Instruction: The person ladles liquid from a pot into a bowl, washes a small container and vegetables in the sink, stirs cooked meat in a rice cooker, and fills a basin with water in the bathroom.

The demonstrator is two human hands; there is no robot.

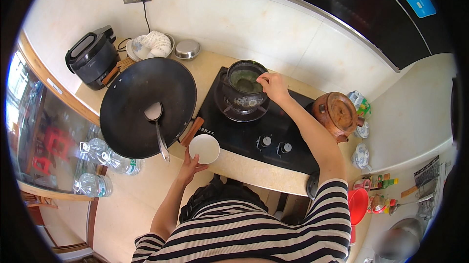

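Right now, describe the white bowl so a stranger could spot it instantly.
Find the black stovetop. By its front left corner, the left hand holds the bowl. It is small, round and plain white, unlike the big black wok beside it.

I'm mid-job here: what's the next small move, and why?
I'd probably bring the white bowl nearer the black pot: the right hand is pinched at the pot's mouth, while the left hand holds the bowl away, near the hob's front left corner. Whether the pinch holds anything is unclear.
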